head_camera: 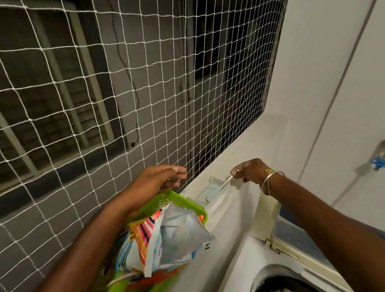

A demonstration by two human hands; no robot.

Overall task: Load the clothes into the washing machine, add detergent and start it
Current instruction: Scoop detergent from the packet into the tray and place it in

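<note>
The net [121, 92] walls off my left; the green basket [182, 195] crowds the ledge [245, 151]; the drum opening [266, 270] is clear from above.

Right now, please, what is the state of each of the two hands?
Left hand: over the rim of the green basket; grip cannot be told.
Right hand: closed, pinches a thin silvery handle.

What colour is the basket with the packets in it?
The basket is bright green, dotted with small holes; the head view shows it best.
</note>
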